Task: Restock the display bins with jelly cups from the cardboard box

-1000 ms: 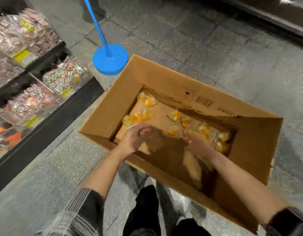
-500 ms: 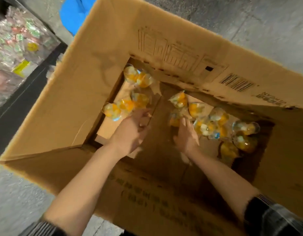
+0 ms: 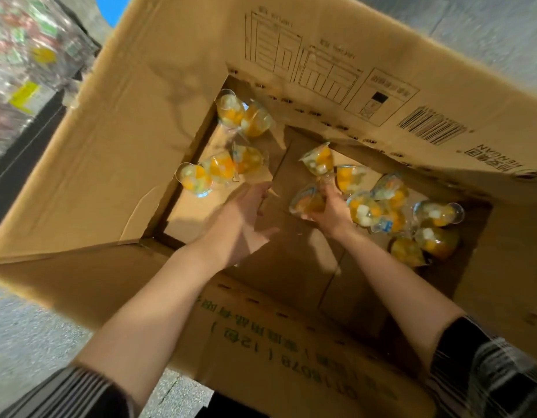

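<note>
Since the earlier frame, right hand (image 3: 329, 211) has clenched fingers around a clear orange-filled jelly cup (image 3: 309, 203); left hand (image 3: 241, 220) hovers released over bare floor of the brown cardboard box (image 3: 134, 140) mid-bottom.

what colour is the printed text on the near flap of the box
Green, on the near flap of the cardboard box; the head view, the only one, shows it.

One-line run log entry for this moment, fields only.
phase: picking | left hand: open, empty | right hand: grips jelly cup | cardboard box: loose cups remain
</note>
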{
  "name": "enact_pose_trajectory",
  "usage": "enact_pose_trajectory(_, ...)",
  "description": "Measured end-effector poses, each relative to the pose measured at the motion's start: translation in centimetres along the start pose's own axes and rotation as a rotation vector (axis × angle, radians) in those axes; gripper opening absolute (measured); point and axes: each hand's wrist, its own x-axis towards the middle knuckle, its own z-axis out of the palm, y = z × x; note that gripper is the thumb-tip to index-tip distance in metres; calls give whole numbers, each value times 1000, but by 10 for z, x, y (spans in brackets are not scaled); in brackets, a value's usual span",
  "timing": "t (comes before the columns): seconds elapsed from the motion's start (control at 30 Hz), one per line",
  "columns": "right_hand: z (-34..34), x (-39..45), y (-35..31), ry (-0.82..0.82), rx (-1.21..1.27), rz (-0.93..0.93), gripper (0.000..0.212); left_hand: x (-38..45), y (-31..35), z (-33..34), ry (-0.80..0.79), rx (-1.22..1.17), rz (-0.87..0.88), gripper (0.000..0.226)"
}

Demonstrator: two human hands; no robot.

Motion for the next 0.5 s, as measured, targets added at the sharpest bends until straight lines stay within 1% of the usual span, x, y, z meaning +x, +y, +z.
enact_pose_trajectory(0.07, -5, -24, -3, -120, 253, 60, 71, -2, 4, -3, -40, -6, 12, 92)
enact_pose_trajectory(0.13, -9, -52, -5, -227, 477, 11, 71, -5, 9, -7, -102, -76, -13, 103)
enact_pose_trajectory(0.2, -12, -78, -8, -330, 697, -24, 75, -6, 11, -9, -160, -115, -50, 113)
enact_pose_trajectory(0.23, -14, -90, -11, -370, 760, -21, 81, -7, 12, -11, -190, -134, -62, 113)
enact_pose_trajectory(0.3, -17, -106, -15, -432, 843, 8, 89, -8, 16, -13, -241, -173, -55, 107)
enact_pose_trajectory(0.37, -24, -115, -12, -532, 916, 33, 85, -10, 21, -14, -249, -187, -7, 94)
enact_pose_trajectory(0.4, -30, -116, -10, -569, 874, 28, 80, -12, 23, -14, -244, -194, 19, 88)
enact_pose_trajectory(0.43, -38, -114, -10, -568, 760, 8, 73, -12, 24, -13, -240, -199, 39, 83)
enact_pose_trajectory(0.47, -45, -110, -11, -494, 585, -17, 66, -12, 24, -12, -235, -200, 57, 79)
enact_pose_trajectory(0.5, -49, -102, -9, -329, 371, -22, 58, -12, 23, -10, -220, -192, 67, 77)
